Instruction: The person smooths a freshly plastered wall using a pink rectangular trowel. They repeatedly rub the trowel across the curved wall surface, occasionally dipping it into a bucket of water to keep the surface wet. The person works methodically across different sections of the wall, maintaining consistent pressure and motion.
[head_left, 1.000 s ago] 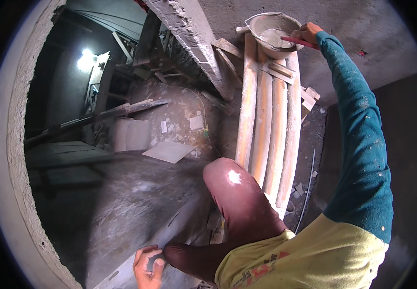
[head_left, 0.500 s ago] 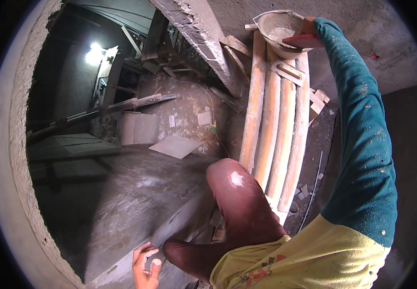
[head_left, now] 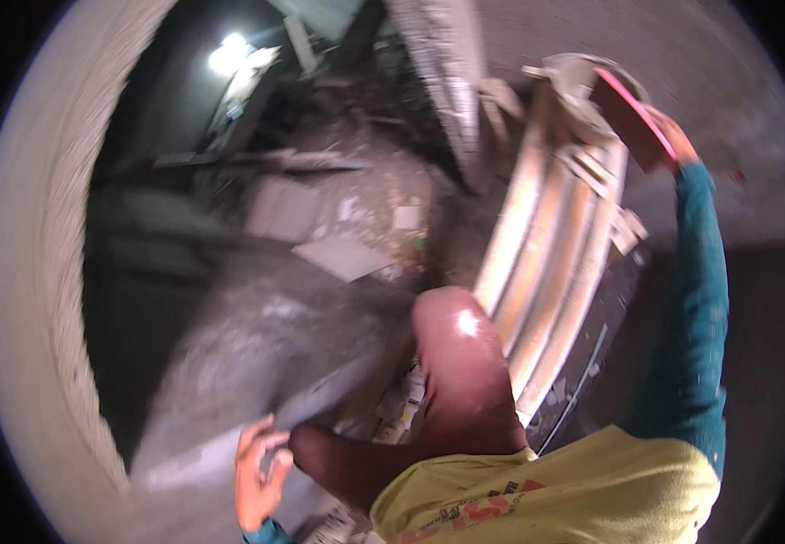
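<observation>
Far out at the upper right, my right hand is closed on a red plastering float, a flat board held tilted on its edge. The float is beside the bucket, overlapping its rim in the head view; whether they touch I cannot tell. Grey wet mix showed in the bucket half a second ago. A small pale hand float with a bar handle lies just nearer, on the long rounded poles. At the lower left my left hand is empty, fingers curved and apart, near my bent knee.
A rough concrete pillar edge stands left of the bucket. Loose flat boards and rubble lie on the floor below at the left. A thick plastered edge curves along the far left. A bright lamp shines behind.
My right hand has lifted the red float out of the bucket and moved it rightward, turning it on edge. The view has swung, blurring things. My left hand stays low, with more wrist showing.
</observation>
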A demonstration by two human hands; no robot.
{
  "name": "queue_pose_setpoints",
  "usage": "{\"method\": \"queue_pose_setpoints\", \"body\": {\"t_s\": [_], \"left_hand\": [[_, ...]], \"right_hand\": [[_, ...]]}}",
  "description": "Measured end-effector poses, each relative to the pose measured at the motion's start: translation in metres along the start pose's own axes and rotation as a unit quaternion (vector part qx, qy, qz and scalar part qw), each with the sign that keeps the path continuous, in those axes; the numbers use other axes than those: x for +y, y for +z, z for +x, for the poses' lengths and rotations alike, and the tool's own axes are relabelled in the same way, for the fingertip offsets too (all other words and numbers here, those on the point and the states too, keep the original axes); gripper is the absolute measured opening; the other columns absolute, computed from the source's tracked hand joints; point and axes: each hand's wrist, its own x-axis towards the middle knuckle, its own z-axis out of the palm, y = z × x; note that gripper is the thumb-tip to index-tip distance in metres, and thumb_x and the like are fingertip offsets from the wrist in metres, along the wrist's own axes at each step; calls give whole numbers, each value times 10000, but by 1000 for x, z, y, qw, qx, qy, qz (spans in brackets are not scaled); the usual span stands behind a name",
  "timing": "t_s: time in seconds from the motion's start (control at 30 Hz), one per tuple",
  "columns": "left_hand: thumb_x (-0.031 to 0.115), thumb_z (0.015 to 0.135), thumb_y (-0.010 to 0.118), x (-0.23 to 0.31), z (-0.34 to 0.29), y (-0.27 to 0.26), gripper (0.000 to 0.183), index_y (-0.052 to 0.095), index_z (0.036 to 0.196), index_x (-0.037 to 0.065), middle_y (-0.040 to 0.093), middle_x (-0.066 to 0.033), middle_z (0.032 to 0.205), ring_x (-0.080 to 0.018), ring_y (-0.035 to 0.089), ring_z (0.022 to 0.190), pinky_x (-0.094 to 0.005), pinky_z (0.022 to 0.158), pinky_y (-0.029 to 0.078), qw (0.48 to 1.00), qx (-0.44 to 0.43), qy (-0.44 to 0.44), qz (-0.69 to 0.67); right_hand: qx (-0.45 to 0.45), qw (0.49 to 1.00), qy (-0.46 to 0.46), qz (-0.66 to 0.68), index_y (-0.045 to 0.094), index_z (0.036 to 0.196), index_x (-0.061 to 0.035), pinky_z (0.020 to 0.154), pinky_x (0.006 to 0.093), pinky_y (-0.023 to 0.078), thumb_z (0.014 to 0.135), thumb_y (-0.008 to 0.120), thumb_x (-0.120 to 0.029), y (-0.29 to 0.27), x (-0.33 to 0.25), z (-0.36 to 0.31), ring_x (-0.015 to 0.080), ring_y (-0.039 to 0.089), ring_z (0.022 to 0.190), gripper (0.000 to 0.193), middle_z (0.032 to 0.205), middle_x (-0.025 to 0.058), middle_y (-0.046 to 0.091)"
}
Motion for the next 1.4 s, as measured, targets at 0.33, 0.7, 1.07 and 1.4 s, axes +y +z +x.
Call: {"method": "queue_pose_setpoints", "body": {"t_s": [0.33,0.7,1.07,1.4], "left_hand": [[74,947,784,-34,-36,-55,246,803,1192,51,752,-159,1331,-339,701,1232,-434,1046,558,928,329,160,76],[147,1025,623,-147,-69,-223,285,724,1258,16,649,-171,1359,-351,596,1272,-508,1133,490,447,798,255,313],[126,1040,474,-181,-66,-232,366,611,1326,-56,584,-232,1391,-421,612,1286,-568,1130,537,468,761,421,158],[161,1050,464,-187,-62,-236,381,630,1316,-55,605,-222,1376,-418,636,1268,-560,1125,544,458,742,479,99]], "right_hand": [[-212,874,-23,436,415,1672,9,1163,415,517,1043,725,-419,334,-70,-138,277,650,1351,822,1538,149,607],[-360,845,-265,293,565,1432,2,1020,320,505,1029,764,-289,580,-402,-315,149,617,1153,536,1282,63,639],[53,769,-634,69,633,1271,9,795,448,593,818,925,-87,718,-501,-433,386,724,958,547,1117,209,706],[127,775,-618,48,653,1242,13,829,411,593,833,928,-51,744,-511,-444,355,742,959,498,1149,215,713]]}}
